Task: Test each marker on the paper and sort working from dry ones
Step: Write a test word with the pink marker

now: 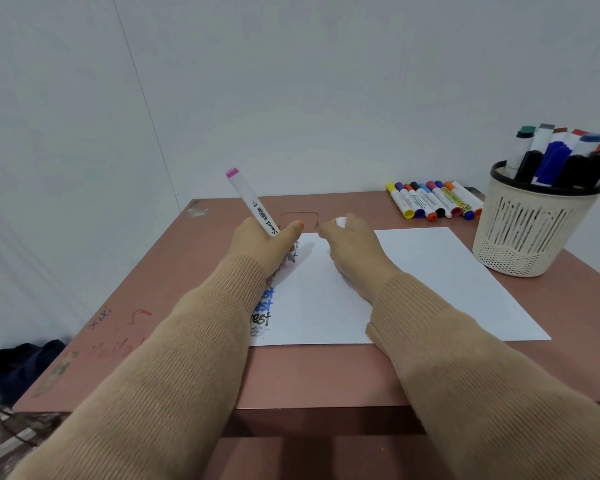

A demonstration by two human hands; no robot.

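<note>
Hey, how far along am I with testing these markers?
Done: several "test" scribbles line the paper's left edge, and a row of markers lies beside the basket. In hand: the left hand grips a pink-ended marker, tip on the paper; the right hand holds what looks like its cap. Likely left: the markers standing in the basket.

Person wears a tan, fine rib-knit sweater. Left sleeve (174,358) and right sleeve (465,358) cover both forearms to the wrists and end in closer-ribbed cuffs (243,271). Left hand (257,242) and right hand (354,247) are bare. Left thumbnail (300,224) carries orange polish.
</note>
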